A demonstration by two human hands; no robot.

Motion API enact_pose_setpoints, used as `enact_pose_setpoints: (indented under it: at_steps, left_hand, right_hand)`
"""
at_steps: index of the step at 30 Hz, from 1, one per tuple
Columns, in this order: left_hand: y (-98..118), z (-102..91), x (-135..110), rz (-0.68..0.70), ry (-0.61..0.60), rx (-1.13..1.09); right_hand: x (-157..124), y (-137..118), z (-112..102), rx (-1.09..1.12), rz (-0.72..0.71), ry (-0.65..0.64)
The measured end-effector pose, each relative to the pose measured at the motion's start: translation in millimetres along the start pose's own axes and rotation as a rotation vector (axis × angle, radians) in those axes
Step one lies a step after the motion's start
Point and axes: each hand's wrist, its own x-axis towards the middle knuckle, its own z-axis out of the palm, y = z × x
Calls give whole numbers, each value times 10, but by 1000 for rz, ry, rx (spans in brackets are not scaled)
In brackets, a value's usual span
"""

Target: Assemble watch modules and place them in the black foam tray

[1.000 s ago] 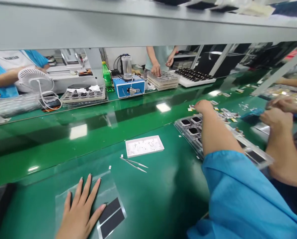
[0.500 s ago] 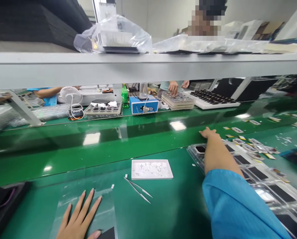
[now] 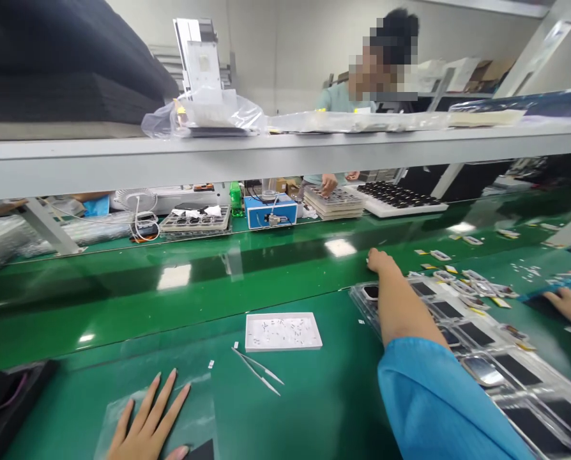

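Note:
My left hand (image 3: 146,418) lies flat with fingers spread on a clear plastic sheet (image 3: 197,409) at the near edge of the green bench; a black strip (image 3: 204,450) peeks out beside it. My right arm, in a blue sleeve (image 3: 439,409), stretches far forward. My right hand (image 3: 380,260) rests past the far end of a clear tray of black parts (image 3: 462,332), on the green belt; its fingers are hidden behind the back of the hand. Metal tweezers (image 3: 257,369) and a small white tray (image 3: 282,331) of tiny pieces lie between my arms.
Another person's hand (image 3: 570,300) works at the right among several small loose parts (image 3: 477,284). Across the belt a person handles stacked trays (image 3: 334,201). A blue box (image 3: 271,211), a green bottle (image 3: 236,197) and a small fan (image 3: 135,201) stand there. A grey shelf (image 3: 266,153) spans overhead.
The view has tilted upward, so the shelf and the person opposite show more. My right hand has slid from over the tray forward onto the belt. My left hand stays flat.

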Motion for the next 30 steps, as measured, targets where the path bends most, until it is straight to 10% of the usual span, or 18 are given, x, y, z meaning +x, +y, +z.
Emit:
enact_pose_setpoints:
  at_steps: [13,30]
  left_hand:
    - [134,-207,8,20,36,32]
    - [328,-319,86,-5,80,-63]
  right_hand:
    - [-986,-984,-369,429,-363,52]
    - [-1494,-1582,-823,920,-202,-301]
